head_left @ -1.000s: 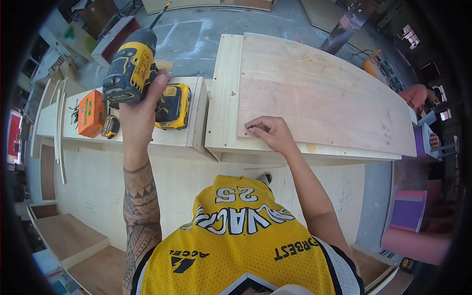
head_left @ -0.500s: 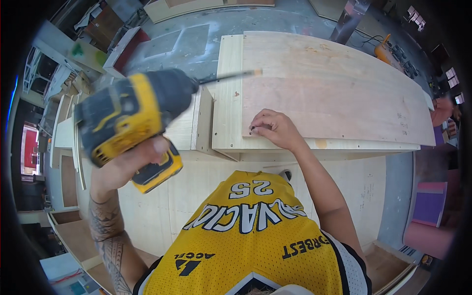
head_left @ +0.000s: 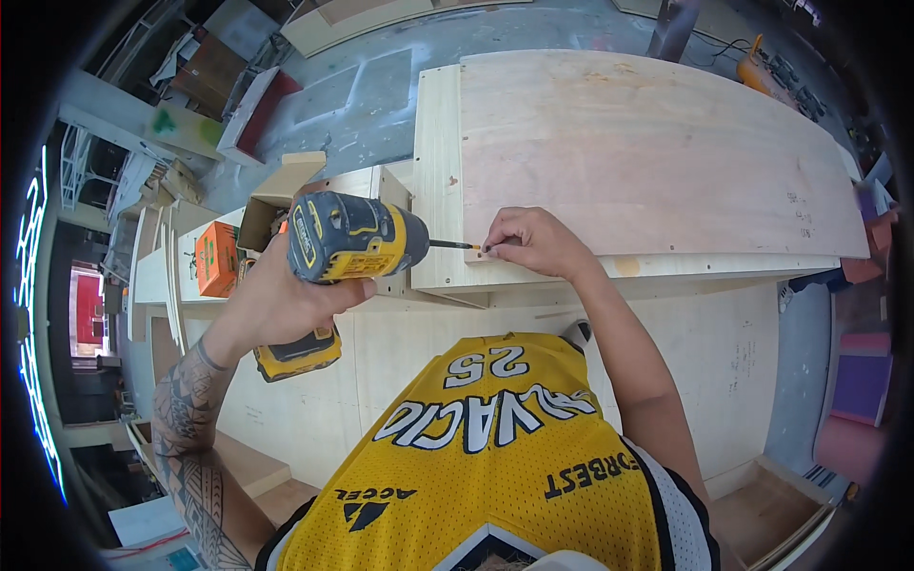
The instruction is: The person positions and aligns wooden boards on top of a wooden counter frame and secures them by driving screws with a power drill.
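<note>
My left hand is wrapped round the grip of a yellow and black cordless drill, whose long bit points right. The bit's tip meets or nearly meets a small dark screw. Finger and thumb of my right hand pinch that screw near the left front corner of a thin plywood panel. Under the panel lies a pale wooden cabinet, its edge strip showing along the left and front. How far the screw has gone in is hidden by my fingers.
An orange box and an opened cardboard box stand on the lower wooden unit at left. Wooden boards surround my body. Behind the cabinet rises a dark post, with an orange and black machine farther right.
The drill has swung down and turned, bringing its bit from above the panel to the screw. My right hand stays at the panel's corner, still pinching the screw.
</note>
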Available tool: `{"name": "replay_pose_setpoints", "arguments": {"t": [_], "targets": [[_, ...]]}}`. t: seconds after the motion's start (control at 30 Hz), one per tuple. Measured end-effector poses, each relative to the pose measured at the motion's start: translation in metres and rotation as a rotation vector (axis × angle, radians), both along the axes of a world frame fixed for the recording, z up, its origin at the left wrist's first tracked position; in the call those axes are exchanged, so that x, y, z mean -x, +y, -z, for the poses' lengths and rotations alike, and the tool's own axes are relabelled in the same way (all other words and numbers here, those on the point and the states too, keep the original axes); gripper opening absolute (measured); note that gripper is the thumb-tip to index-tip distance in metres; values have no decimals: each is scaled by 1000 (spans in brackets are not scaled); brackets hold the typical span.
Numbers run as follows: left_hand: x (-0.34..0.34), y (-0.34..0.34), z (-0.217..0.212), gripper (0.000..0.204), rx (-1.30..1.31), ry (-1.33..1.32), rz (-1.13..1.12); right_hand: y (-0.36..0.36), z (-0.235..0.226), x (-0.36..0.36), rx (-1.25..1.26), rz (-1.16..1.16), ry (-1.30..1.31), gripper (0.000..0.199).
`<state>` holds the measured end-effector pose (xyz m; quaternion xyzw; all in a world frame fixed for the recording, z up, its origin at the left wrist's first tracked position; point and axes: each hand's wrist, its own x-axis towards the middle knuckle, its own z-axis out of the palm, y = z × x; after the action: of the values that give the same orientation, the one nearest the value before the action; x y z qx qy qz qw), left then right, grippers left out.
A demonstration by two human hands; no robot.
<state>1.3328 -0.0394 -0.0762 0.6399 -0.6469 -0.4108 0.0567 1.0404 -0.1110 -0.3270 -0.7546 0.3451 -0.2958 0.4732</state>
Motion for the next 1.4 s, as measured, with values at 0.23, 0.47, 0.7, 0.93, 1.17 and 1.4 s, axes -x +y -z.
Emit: {"name": "replay_pose_setpoints", "arguments": {"t": [0.23,0.47,0.7,0.93,1.17,1.4], "targets": [[14,-9,-7,42,9,7,21,2,5,-1,78,28,-5,13],[22,-12,-10,40,-50,-67,61,3,2,-2,114,23,30,12],[25,-16,-12,39,-59,-71,77,2,5,-1,130,19,28,10],[38,-25,-26,41,-65,-187,93,5,-1,-2,138,24,56,11],[50,-37,-27,45,-31,-184,259,4,1,-3,110,21,54,10],[65,-55,-36,42,-114,-273,303,2,3,-2,124,31,20,10]]}}
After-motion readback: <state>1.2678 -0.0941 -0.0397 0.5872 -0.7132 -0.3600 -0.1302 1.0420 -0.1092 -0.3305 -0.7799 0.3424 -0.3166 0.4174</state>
